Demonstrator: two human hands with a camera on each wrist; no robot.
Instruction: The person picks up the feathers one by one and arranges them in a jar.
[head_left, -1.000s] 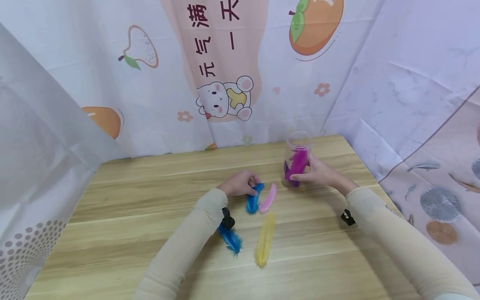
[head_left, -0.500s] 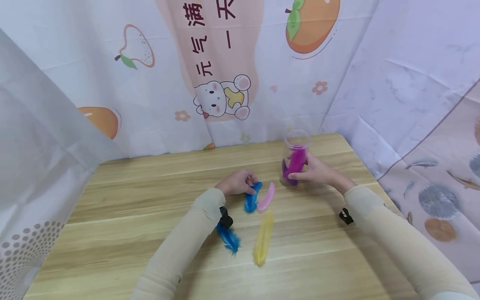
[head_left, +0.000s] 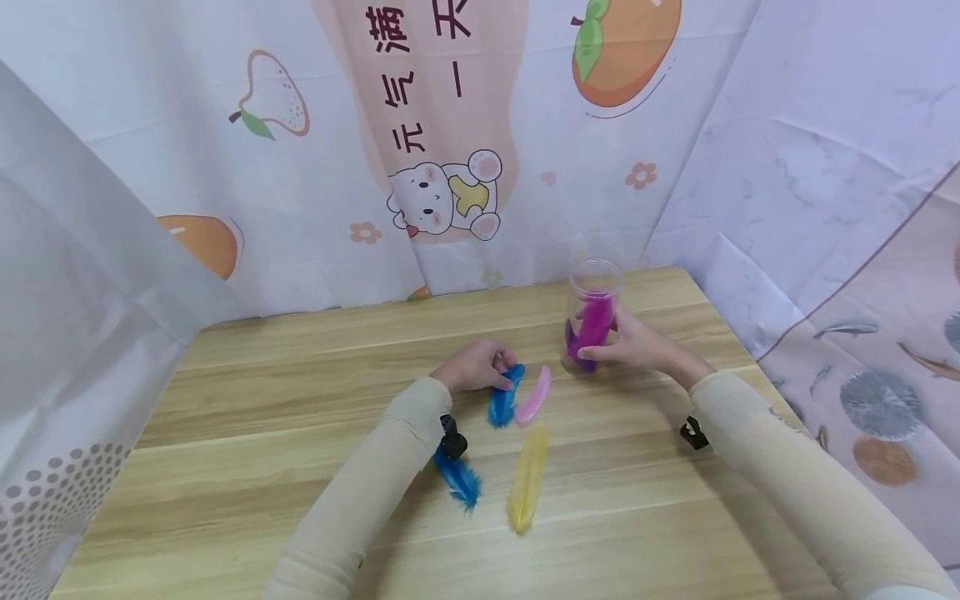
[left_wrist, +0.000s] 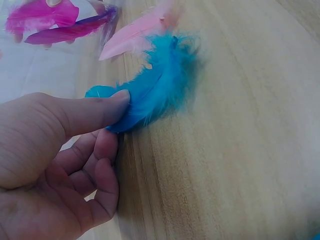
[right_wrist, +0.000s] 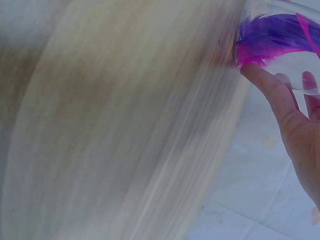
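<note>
My left hand (head_left: 480,365) pinches a blue feather (left_wrist: 150,87) between thumb and fingers, low over the table. Just right of it lies a pink feather (head_left: 534,395), with a yellow feather (head_left: 528,479) nearer the front. A second blue feather (head_left: 458,479) is partly covered by my left forearm. My right hand (head_left: 637,340) grips a clear plastic cup (head_left: 596,271) from its right side. Inside the upright cup are magenta feathers (head_left: 596,321) and a purple feather (right_wrist: 280,32). The right wrist view shows only part of the cup and hand.
The wooden table (head_left: 285,400) ends at a printed curtain (head_left: 315,208) behind and a draped cloth (head_left: 825,208) on the right. Black wrist mounts sit on both sleeves, the left mount (head_left: 452,437) above the second blue feather.
The head view has shifted slightly. Both hands keep their places, the left on the blue feather and the right on the cup.
</note>
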